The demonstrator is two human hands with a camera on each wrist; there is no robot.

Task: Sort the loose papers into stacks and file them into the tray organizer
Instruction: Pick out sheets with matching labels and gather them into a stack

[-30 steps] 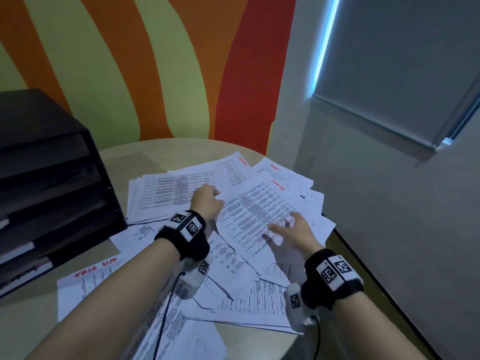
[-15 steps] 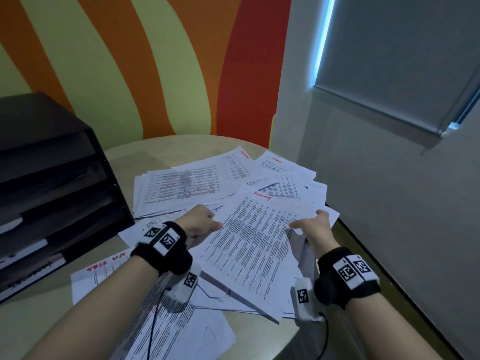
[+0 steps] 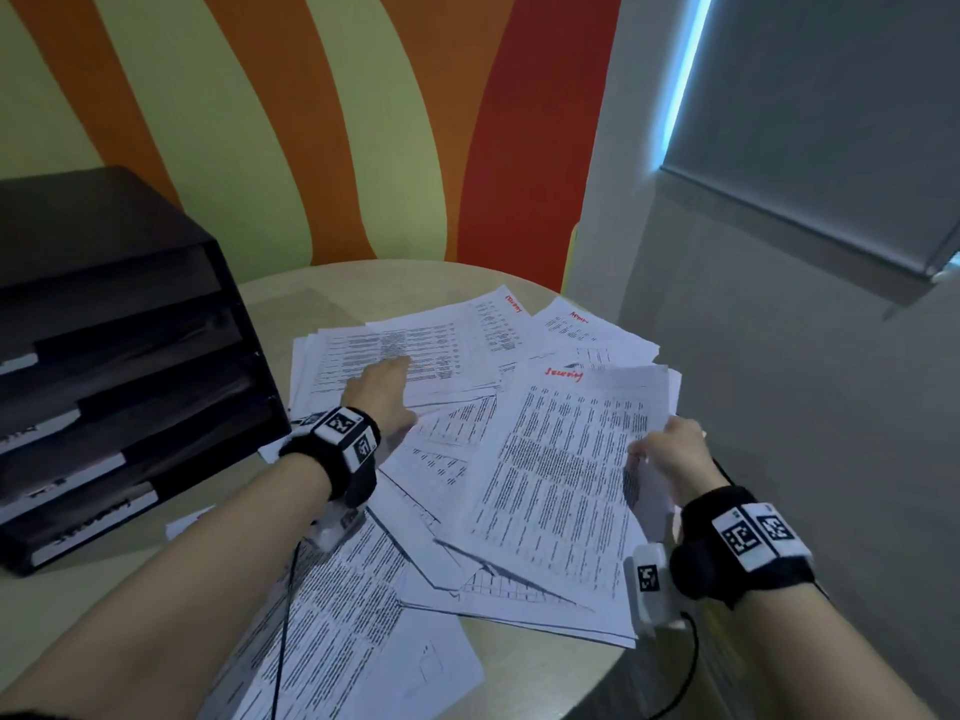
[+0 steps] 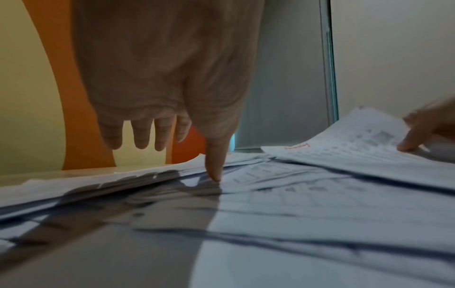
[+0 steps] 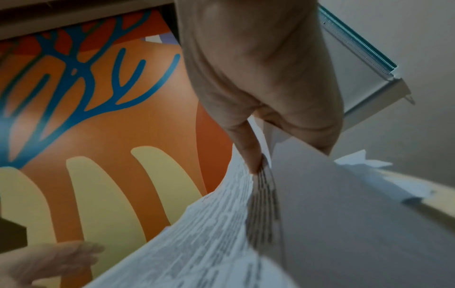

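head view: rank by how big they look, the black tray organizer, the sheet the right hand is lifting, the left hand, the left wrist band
1. black tray organizer
2. sheet pinched by the right hand
3. and 4. left hand and left wrist band: too alike to rank.

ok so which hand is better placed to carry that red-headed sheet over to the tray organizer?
Right. The right hand already pinches the sheet at its right edge, lifting that side. The left hand is open, fingers on the far stack, holding nothing, though it sits nearer the tray organizer.
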